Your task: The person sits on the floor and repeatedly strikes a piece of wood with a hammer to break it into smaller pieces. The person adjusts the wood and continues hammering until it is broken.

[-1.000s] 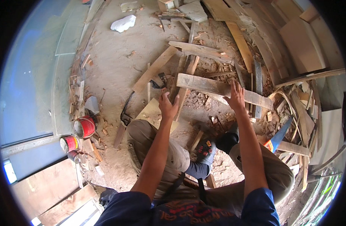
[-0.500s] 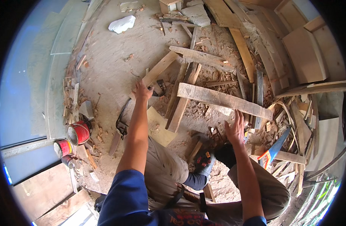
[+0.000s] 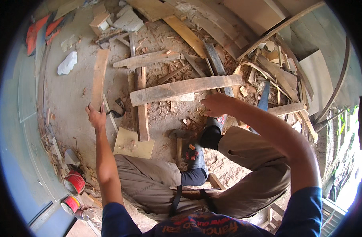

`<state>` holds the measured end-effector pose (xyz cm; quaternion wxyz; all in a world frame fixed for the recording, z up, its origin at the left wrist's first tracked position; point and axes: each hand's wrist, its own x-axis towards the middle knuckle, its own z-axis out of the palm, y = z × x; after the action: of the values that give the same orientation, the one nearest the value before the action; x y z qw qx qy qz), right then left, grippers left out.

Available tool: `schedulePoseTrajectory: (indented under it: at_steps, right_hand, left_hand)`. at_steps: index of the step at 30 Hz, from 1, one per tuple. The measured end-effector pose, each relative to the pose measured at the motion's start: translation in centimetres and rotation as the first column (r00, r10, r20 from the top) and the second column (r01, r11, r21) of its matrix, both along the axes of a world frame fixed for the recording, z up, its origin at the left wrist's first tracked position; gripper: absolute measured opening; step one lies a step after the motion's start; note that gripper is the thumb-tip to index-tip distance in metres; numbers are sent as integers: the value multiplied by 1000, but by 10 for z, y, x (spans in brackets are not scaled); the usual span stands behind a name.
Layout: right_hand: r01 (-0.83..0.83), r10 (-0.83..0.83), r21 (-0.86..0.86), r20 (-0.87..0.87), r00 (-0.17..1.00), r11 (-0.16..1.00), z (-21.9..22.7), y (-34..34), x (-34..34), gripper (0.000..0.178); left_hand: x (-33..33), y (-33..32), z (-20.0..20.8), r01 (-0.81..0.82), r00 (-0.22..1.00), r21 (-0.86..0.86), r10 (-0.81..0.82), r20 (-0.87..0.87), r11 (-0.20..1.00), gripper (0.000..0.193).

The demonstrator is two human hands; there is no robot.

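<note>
My left hand [image 3: 96,117] is closed on the near end of a flat wooden board [image 3: 99,77], which points away from me over the floor. To its right, a long wooden beam [image 3: 185,87] lies across another piece of lumber [image 3: 142,114]. My right hand [image 3: 217,105] is just on the near side of the beam's right half, fingers loosely bent and apart with nothing visible in them; whether they touch the beam I cannot tell. A black strap-like object [image 3: 118,108] is beside my left hand. Close to my shoe, a wooden handle [image 3: 179,152] joins a dark head.
A handsaw with a blue blade [image 3: 264,96] leans among wood scraps at right. Red cans [image 3: 74,182] stand at lower left. A yellowish sheet [image 3: 133,144] lies before my knee. Another plank [image 3: 147,59] and a white lump [image 3: 67,63] are farther off.
The board in my left hand has swung leftward, its far end now apart from the crossed lumber. My right hand has moved left along the beam. The whole view has turned to the right.
</note>
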<state>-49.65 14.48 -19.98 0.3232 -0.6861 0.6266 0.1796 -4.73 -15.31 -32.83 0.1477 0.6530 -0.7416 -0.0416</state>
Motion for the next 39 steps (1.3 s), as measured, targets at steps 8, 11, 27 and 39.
schedulePoseTrajectory:
  at_steps: [8,11,27,39]
  right_hand:
    - [762,-413,-104,790,454,639,17,11,0,79]
    - [865,-388,97,914,119,492,-3,12,22,80]
    - [895,-790,-320,611,-57,-311,-95,170,-68,73]
    - [936,-903,-288,425,-66,-204,-138,243,-32,88]
  left_hand:
    - [-169,158,95,523,671,566,102,-735,638,76]
    - [-207,217,32,844,55,407,698,-714,350,56]
    - [-410,150,-5,873,471,248,-857,-210,420,86]
    - [-407,104,25,893,419,329,-834,-360,307,60]
